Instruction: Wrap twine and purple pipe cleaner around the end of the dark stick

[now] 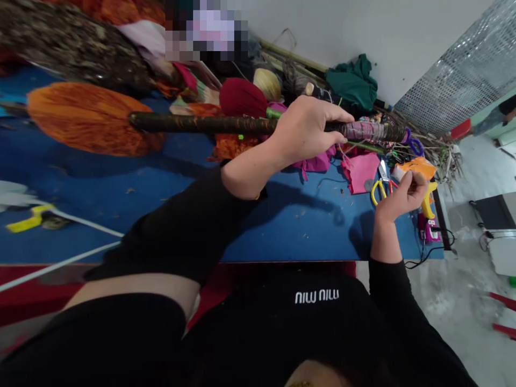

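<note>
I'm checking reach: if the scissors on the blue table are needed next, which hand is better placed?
Likely the right hand: it is close beside the scissors, though whether it holds something small is unclear. The left hand is farther off and grips the dark stick.

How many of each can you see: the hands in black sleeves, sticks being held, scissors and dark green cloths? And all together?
Hands: 2, left hand and right hand
Held stick: 1
Scissors: 1 pair
Dark green cloth: 1
Total: 5
</note>
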Tool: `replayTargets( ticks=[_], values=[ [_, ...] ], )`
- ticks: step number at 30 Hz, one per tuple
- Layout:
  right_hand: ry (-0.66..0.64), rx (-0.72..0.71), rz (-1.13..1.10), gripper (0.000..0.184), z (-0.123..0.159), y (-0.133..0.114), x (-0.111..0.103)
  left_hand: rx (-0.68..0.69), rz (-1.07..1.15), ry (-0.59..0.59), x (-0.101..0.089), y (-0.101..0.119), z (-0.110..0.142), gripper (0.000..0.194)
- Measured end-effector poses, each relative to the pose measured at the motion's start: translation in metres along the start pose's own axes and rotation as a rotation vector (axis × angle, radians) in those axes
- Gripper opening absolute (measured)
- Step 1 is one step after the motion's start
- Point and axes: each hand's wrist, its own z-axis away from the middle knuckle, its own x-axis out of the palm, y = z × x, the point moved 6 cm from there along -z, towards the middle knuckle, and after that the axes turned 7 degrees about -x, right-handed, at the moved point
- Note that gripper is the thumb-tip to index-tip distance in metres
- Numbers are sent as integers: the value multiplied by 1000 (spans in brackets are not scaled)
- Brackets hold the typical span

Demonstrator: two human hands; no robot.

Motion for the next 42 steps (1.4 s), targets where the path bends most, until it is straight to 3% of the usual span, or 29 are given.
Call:
replayTargets(
  ticks=[2,3,6,9,19,31,37,42],
  values=[
    [-153,-331,66,35,2,-40,12,5,0,9,1,1,1,41],
    [-278,-430,91,38,4,-56,25,8,1,8,1,2,1,41],
    [-613,-546,186,44,9,-82,65,30,6,-6,4,7,3,42],
    [-758,-593,311,42,8,-86,92,64,0,6,5,11,5,41],
    [-700,-691,375,60,6,-77,96,102,-49,8,13,10,6,42],
    [-799,-843,419,71,2,-54,92,127,-74,-65,18,16,7,45],
    [-767,-769,354,74,3,-43,76,94,-22,-28,6,15,5,45],
    [-653,-677,308,63,-3,-45,67,79,1,-53,7,15,6,43]
  ],
)
